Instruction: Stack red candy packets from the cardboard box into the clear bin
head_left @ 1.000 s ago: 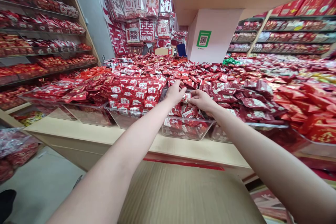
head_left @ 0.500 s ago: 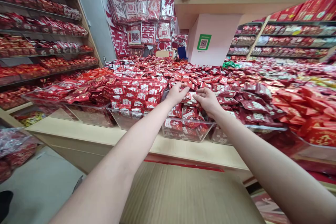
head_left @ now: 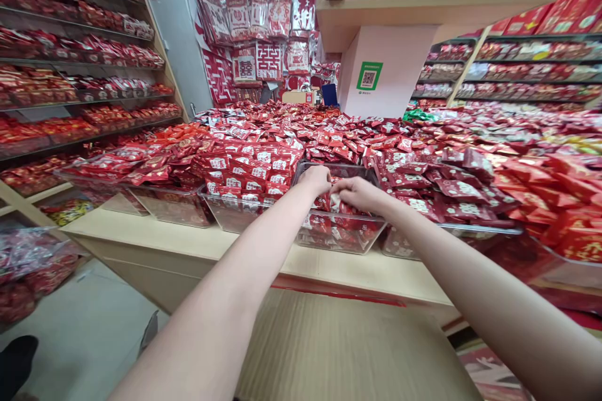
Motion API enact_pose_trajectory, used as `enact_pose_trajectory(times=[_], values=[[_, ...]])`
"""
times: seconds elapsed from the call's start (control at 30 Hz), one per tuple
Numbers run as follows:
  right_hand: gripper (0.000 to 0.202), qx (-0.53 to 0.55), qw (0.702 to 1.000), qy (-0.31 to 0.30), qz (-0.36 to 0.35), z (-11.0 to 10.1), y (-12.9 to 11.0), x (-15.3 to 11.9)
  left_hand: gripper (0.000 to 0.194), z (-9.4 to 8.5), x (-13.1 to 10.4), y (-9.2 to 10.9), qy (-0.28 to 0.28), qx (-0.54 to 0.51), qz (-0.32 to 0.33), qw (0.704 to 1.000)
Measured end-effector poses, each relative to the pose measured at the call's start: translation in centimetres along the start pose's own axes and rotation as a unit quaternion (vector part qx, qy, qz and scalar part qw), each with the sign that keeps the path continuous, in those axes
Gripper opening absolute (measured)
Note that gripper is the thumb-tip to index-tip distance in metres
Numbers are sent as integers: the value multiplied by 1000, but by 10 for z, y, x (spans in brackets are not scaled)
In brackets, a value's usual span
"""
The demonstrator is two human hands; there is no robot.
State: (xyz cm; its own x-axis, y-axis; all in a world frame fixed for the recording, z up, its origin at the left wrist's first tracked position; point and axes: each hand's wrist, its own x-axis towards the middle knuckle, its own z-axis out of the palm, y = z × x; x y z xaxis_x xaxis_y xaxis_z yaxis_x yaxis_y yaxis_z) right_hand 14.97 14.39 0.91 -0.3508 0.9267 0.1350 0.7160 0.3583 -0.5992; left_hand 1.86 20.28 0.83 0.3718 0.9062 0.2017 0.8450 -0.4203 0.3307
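Both hands are down inside a clear plastic bin (head_left: 341, 239) partly filled with small red-and-white wrapped packets. My left hand (head_left: 316, 180) is closed, its fingers bent down into the bin's left side; what they hold, if anything, is hidden behind the hand. Close beside it, my right hand (head_left: 356, 193) is closed, with thumb and fingers curled around a red-and-white packet (head_left: 335, 200) low in the bin. More packets show through the front wall. At the back of the bin, its dark inner wall is exposed.
Heaped bins of red packets flank this one: white-printed packets (head_left: 249, 172) to the left, dark red packets (head_left: 461, 185) to the right. A wooden counter edge (head_left: 263, 257) runs in front. Overhead juts a shelf (head_left: 423, 12), with a white pillar (head_left: 383, 75) below it.
Both hands have moved down into the bin, taking the packet that was between them lower. The bin's back wall has come into sight. The view has shifted slightly.
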Motion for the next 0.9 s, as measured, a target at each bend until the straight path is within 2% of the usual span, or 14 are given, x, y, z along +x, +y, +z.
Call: enact_pose_trajectory(times=[0.07,0.1,0.13,0.27,0.37,0.4,0.5,0.57,0.67,0.77,0.9], values=[[26,-50,987,-146,-34,4,1,1,17,1,-1,0,-17,28,-7,999],[24,-60,979,-189,-41,6,3,1,17,1,-1,1,-26,39,-9,999],[23,-61,976,-204,-43,8,5,2,18,1,-2,1,-36,49,-9,998],[26,-63,987,-148,-26,8,11,2,21,1,-4,3,-67,74,-15,995],[19,-84,979,-185,-15,6,8,0,24,0,-5,5,-79,88,-22,993],[17,-87,980,-176,-16,6,6,-1,25,0,-5,5,-79,91,-24,992],[13,-138,989,-50,3,6,1,-1,26,-2,-6,7,-74,99,-26,992],[15,-220,974,9,44,7,0,0,26,-3,-7,8,-71,103,-27,992],[26,-318,944,-13,83,9,2,2,28,-2,-8,9,-71,111,-31,991],[41,-360,929,-16,79,11,4,3,31,-2,-9,10,-80,121,-34,989],[36,-364,926,-80,68,13,5,4,29,-4,-12,12,-101,132,-29,986]])
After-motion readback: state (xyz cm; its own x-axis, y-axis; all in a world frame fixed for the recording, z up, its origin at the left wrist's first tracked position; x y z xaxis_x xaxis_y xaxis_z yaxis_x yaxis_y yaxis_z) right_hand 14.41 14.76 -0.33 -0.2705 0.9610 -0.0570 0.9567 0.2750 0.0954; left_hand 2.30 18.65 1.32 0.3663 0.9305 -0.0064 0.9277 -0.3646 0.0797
